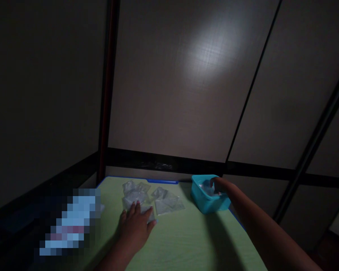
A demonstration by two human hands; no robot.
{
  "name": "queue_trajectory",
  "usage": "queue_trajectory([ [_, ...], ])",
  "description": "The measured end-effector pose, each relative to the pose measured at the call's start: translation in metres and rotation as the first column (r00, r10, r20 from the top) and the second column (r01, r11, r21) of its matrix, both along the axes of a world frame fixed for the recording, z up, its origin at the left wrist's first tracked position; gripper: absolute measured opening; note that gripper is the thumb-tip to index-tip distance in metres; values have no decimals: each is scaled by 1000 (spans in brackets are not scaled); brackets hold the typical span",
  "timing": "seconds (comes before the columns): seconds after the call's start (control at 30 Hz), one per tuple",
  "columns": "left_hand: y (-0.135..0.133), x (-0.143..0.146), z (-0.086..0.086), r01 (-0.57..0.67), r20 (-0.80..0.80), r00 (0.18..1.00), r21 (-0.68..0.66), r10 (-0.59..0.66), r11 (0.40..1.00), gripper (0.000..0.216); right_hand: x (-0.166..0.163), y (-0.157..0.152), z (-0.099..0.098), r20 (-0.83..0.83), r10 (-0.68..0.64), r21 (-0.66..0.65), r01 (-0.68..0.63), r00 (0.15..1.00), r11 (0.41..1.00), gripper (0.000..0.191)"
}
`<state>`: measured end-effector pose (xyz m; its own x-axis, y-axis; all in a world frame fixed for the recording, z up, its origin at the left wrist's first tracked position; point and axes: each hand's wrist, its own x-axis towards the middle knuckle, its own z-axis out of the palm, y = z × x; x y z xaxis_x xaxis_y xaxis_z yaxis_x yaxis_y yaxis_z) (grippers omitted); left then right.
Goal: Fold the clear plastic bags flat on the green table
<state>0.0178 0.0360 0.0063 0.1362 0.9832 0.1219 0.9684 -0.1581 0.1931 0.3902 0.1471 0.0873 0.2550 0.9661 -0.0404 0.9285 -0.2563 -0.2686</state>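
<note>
Several clear plastic bags (166, 201) lie on the green table (186, 241) near its far edge. My left hand (135, 226) rests flat, fingers spread, on the nearest bag (135, 199). My right hand (219, 185) reaches into a small teal tub (207, 205) at the table's right edge; its fingers are down inside the tub among pale contents and mostly hidden.
The table has a blue rim (162, 181) along the far edge. Dark panelled walls with black frames close in behind and on both sides. A blurred bluish patch (70, 222) covers the table's left side. The room is dim.
</note>
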Motion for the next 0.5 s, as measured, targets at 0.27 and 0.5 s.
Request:
queue_trajectory([
  [0.27,3,1,0,-12,4,1000,65,11,998,45,-6,-23,22,-4,2,56,-1,1000,998,13],
  [0.5,6,-1,-2,51,34,998,33,-52,998,46,-56,-48,53,117,170,353,-201,978,914,21],
])
